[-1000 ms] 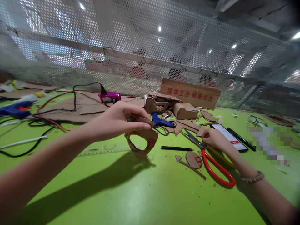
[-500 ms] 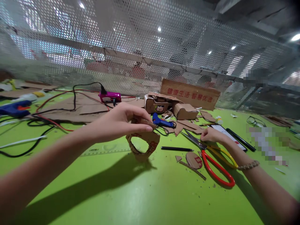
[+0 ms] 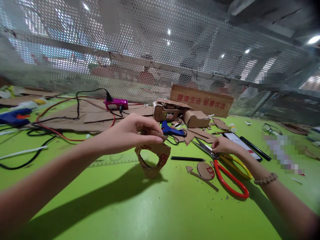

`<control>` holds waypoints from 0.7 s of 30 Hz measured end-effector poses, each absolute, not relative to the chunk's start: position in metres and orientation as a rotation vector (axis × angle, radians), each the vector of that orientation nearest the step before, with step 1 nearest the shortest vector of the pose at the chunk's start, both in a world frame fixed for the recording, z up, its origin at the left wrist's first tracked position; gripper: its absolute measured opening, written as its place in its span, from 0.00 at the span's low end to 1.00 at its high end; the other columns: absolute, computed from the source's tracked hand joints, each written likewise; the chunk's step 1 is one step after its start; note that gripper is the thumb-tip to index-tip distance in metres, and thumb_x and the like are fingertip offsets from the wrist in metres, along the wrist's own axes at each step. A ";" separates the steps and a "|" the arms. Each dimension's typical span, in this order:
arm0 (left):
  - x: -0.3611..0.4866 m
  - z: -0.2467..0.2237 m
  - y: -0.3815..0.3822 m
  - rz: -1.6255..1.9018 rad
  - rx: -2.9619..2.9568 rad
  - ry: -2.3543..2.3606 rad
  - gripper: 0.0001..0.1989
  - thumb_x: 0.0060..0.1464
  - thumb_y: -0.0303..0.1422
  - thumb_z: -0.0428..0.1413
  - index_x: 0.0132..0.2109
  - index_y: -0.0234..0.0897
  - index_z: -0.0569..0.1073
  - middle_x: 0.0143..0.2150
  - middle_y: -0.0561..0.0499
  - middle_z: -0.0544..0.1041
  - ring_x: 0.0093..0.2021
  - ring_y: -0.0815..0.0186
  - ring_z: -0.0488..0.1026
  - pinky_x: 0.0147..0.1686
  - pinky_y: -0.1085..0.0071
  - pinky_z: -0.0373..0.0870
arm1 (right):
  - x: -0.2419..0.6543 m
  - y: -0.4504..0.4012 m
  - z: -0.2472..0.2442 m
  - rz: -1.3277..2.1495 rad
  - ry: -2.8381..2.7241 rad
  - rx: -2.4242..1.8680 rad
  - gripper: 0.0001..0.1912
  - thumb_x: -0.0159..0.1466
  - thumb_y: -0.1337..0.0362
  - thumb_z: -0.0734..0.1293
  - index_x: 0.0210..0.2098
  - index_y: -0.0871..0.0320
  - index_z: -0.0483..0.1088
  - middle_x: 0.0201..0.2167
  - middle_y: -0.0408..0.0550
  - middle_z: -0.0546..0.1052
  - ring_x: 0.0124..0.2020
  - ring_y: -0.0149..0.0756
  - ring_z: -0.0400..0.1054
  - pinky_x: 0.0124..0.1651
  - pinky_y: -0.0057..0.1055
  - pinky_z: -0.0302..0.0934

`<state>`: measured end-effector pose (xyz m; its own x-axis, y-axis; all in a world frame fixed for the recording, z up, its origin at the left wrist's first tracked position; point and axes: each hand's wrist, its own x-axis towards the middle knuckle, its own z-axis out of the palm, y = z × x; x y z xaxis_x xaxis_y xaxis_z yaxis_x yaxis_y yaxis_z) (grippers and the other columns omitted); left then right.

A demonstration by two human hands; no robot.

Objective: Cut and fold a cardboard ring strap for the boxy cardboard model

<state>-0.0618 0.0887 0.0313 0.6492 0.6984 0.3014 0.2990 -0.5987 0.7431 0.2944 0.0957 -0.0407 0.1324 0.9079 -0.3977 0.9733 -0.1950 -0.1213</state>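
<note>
Thumb and fingers of my left hand [image 3: 135,133] pinch the top of a cardboard piece [image 3: 163,155] that has a large round hole cut in it. The piece stands upright over the green table [image 3: 120,206]. My right hand [image 3: 221,145] is closed, fingertips together, above the scissors [image 3: 215,160] with one red and one yellow handle. A small white thing shows by its fingertips; whether the fingers grip it I cannot make out. A black pen [image 3: 187,159] and a round cardboard disc [image 3: 205,170] lie between the hands.
Behind the hands are a blue glue gun [image 3: 172,129], cardboard shapes [image 3: 197,119] and a printed cardboard strip [image 3: 200,100]. A purple device [image 3: 116,104] with cables sits at the back left. A phone [image 3: 242,146] and glasses [image 3: 272,129] lie on the right. A clear ruler [image 3: 112,162] lies beyond my left forearm.
My right hand has shifted slightly left over the scissors, and a white bit now shows by its fingertips. My left hand keeps its hold on the cardboard, now slightly lower in view.
</note>
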 end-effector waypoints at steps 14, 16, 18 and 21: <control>-0.054 0.020 0.086 0.651 1.856 0.773 0.04 0.42 0.31 0.62 0.29 0.36 0.78 0.26 0.53 0.77 0.27 0.70 0.73 0.26 0.79 0.70 | 0.269 0.064 -0.016 -1.070 2.295 2.545 0.11 0.61 0.58 0.67 0.34 0.60 0.69 0.34 0.46 0.76 0.37 0.34 0.72 0.42 0.35 0.66; -0.050 0.017 0.084 0.620 1.749 0.752 0.03 0.41 0.29 0.63 0.28 0.36 0.78 0.25 0.54 0.77 0.27 0.72 0.73 0.27 0.80 0.69 | 0.253 0.052 -0.010 -1.327 2.399 2.480 0.15 0.54 0.53 0.71 0.29 0.58 0.68 0.29 0.45 0.77 0.35 0.35 0.73 0.40 0.31 0.66; -0.047 0.015 0.081 0.584 1.663 0.736 0.03 0.42 0.27 0.64 0.27 0.36 0.77 0.24 0.55 0.77 0.26 0.73 0.72 0.26 0.81 0.68 | 0.238 0.041 -0.005 -1.559 2.442 2.399 0.17 0.49 0.51 0.73 0.27 0.57 0.67 0.27 0.45 0.78 0.33 0.35 0.73 0.37 0.29 0.66; -0.044 0.013 0.079 0.537 1.574 0.707 0.02 0.44 0.27 0.63 0.28 0.35 0.77 0.24 0.55 0.76 0.26 0.74 0.71 0.27 0.81 0.67 | 0.221 0.029 -0.001 -1.811 2.417 2.295 0.18 0.47 0.51 0.74 0.29 0.56 0.69 0.25 0.45 0.78 0.29 0.34 0.73 0.32 0.28 0.65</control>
<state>-0.0436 0.0788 0.0129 0.7023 0.7093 -0.0605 0.1314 -0.0455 0.9903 0.2208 0.0291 -0.0006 -0.1378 0.9816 -0.1321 0.4024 -0.0664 -0.9131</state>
